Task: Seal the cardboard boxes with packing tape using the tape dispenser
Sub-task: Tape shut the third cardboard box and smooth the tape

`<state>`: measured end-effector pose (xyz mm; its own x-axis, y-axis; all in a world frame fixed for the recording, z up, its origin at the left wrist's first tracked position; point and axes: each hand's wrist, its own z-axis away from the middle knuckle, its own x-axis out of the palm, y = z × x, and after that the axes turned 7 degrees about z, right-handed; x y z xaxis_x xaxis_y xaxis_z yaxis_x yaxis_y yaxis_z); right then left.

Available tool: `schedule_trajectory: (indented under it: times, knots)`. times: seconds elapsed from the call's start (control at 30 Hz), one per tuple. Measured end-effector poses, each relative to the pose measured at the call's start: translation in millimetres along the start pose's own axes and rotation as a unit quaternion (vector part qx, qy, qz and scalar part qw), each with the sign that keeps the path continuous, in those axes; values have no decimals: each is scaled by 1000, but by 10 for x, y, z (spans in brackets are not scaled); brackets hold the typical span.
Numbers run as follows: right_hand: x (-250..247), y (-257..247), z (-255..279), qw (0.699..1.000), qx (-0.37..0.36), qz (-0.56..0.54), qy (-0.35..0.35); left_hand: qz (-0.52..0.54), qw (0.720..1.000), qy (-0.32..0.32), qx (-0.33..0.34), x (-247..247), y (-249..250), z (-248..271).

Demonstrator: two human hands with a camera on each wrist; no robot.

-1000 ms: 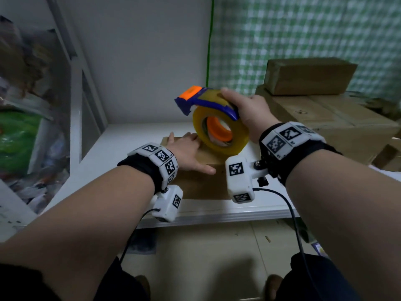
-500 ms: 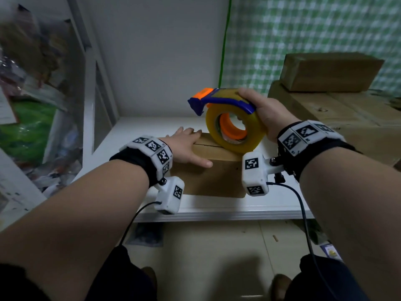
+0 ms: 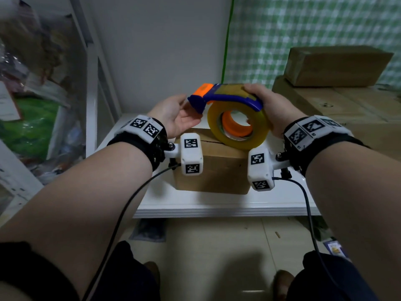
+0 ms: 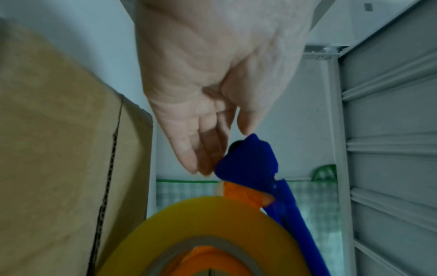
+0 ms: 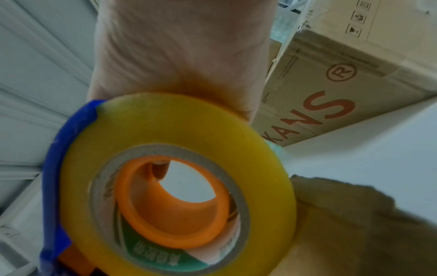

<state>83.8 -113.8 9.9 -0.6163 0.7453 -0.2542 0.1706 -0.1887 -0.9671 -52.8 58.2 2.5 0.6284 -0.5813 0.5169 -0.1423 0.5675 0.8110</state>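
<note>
A small brown cardboard box [image 3: 212, 168] stands on the white table [image 3: 217, 205], its top seam facing up. Just above it my right hand [image 3: 267, 105] grips the rear of the tape dispenser [image 3: 230, 98], which has a blue frame, an orange tip and an orange hub. Its yellow tape roll [image 3: 217, 124] hangs close over the box top. My left hand [image 3: 184, 114] is palm up at the dispenser's front. In the left wrist view its nearly straight fingertips [image 4: 201, 164] touch the blue head [image 4: 250, 160]. The right wrist view shows the tape roll [image 5: 165, 121] under my right hand [image 5: 184, 56].
Larger cardboard boxes [image 3: 336, 66] are stacked at the right on the table, one with red print [image 5: 354, 74]. A white shelf frame [image 3: 91, 105] with clutter behind it stands at the left. A green checked curtain [image 3: 303, 29] hangs behind.
My left hand has lifted off the box top, turned palm up and come to the dispenser's front end. The dispenser has levelled out above the box.
</note>
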Motion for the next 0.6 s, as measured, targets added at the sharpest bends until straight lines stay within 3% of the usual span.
schedule_trajectory:
  times: [0.13, 0.37, 0.6]
  knots:
    - [0, -18, 28, 1000, -3, 1, -18, -3, 1000, 24, 11, 64, -13, -6]
    - [6, -41, 54, 999, -18, 25, -27, -4, 998, 52, -30, -19, 7, -6]
    - [87, -105, 52, 997, -21, 70, -19, -96, 990, 87, -47, -84, -21, 53]
